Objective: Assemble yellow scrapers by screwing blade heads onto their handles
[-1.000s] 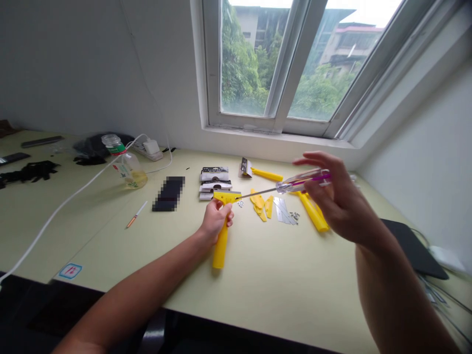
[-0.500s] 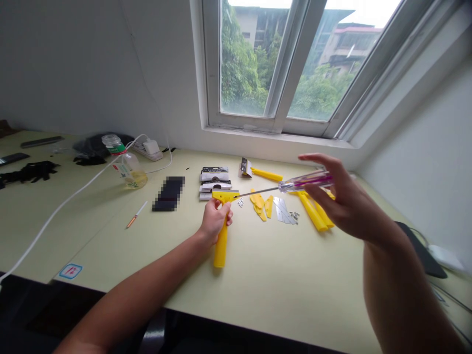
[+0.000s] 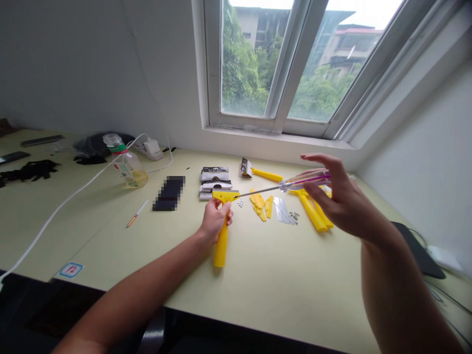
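Note:
My left hand [image 3: 217,219] is closed round the neck of a yellow scraper [image 3: 220,246], whose wide head carries a metal blade edge and points away from me. In my right hand [image 3: 337,196] is a screwdriver [image 3: 304,181] with a clear, purple-cored handle, held nearly level between thumb and fingers. Its tip meets the right side of the scraper head, at what looks like a screw. Right of the scraper lie small nuts [image 3: 241,202], yellow plastic blade covers [image 3: 258,200], flat metal blades [image 3: 282,211] and small screws [image 3: 294,216].
More yellow handles [image 3: 313,211] lie beneath my right hand, and another yellow scraper [image 3: 267,174] is behind. Packaged pieces [image 3: 214,173] are stacked beyond my left hand. A bottle [image 3: 127,164], a blurred dark object [image 3: 168,193], a thin orange-and-white stick [image 3: 136,214] and a white cable [image 3: 73,204] are leftward.
The screwdriver handle has turned slightly in my right hand, its tip staying at the scraper head. My left hand and the scraper have hardly moved.

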`<state>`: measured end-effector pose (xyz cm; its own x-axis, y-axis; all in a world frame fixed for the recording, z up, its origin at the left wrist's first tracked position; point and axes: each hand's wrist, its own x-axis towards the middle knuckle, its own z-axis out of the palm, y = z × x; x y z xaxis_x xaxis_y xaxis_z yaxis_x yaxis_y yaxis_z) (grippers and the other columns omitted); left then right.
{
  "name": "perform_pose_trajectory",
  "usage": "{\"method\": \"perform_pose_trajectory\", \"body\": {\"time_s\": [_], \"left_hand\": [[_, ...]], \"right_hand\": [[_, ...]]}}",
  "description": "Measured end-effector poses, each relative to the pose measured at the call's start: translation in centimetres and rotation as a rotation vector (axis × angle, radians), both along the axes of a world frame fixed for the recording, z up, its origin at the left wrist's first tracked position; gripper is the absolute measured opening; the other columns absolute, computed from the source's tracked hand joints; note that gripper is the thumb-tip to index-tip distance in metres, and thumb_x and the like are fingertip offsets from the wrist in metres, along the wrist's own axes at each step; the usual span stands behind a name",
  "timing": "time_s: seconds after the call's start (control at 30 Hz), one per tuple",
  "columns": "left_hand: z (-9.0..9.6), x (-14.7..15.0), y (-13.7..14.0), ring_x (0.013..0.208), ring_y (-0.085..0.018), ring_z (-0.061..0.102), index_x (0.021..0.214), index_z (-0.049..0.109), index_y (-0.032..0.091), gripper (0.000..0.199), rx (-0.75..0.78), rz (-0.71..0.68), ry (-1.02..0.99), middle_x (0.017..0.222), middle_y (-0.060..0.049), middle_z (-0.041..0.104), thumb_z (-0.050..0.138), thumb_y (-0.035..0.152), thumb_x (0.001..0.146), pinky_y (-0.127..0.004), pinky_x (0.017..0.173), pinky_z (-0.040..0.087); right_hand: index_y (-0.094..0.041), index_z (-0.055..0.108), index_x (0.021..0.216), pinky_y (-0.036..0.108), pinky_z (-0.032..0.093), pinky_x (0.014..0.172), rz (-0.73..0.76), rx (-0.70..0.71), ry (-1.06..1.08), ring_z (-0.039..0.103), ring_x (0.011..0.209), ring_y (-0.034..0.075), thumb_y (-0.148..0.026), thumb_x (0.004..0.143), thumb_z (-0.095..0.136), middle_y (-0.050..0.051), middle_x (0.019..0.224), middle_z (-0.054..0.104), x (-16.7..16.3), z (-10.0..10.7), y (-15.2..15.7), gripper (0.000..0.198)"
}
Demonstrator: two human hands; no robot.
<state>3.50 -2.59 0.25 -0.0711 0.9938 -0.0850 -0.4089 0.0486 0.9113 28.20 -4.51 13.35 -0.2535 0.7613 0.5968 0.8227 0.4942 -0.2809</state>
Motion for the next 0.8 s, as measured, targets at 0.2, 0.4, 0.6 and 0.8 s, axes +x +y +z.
{"method": "perform_pose_trajectory", "body": {"time_s": [0.2,0.4,0.6,0.8], "left_hand": [[-0.17,-0.11,0.21,0.049,-0.004,0.048,0.086,0.042,0.02,0.038,-0.009,0.011,0.001,0.079,0.005,0.048,0.075,0.026,0.069,-0.018,0.038,0.033],[-0.3,-0.09,0.25,0.049,-0.004,0.049,0.086,0.042,0.02,0.037,0.01,0.003,0.0,0.077,0.006,0.047,0.074,0.027,0.069,-0.018,0.038,0.034],[-0.38,-0.13,0.35,0.049,-0.004,0.048,0.085,0.041,0.02,0.037,0.004,0.018,-0.005,0.078,0.006,0.046,0.074,0.026,0.069,-0.018,0.038,0.033],[-0.28,0.0,0.27,0.049,-0.004,0.048,0.085,0.041,0.02,0.038,0.003,0.019,-0.015,0.08,0.005,0.046,0.075,0.027,0.068,-0.018,0.037,0.032]], "right_hand": [[-0.022,0.05,0.127,0.039,0.055,0.074,-0.047,0.011,0.032,0.068,0.086,0.024,-0.045,0.092,0.05,0.011,0.109,0.068,-0.65,-0.07,-0.14,0.042],[-0.023,0.057,0.115,0.038,0.054,0.07,-0.101,0.066,0.01,0.068,0.076,0.023,-0.047,0.09,0.053,0.008,0.091,0.07,-0.52,0.03,-0.25,0.035],[-0.023,0.058,0.108,0.035,0.051,0.063,-0.111,0.027,-0.035,0.067,0.068,0.022,-0.048,0.092,0.049,0.005,0.079,0.069,-0.05,-0.28,0.38,0.031],[-0.024,0.052,0.118,0.034,0.053,0.063,0.018,-0.01,0.042,0.068,0.071,0.021,-0.046,0.09,0.053,0.006,0.091,0.07,-0.06,-0.49,0.55,0.036]]}}
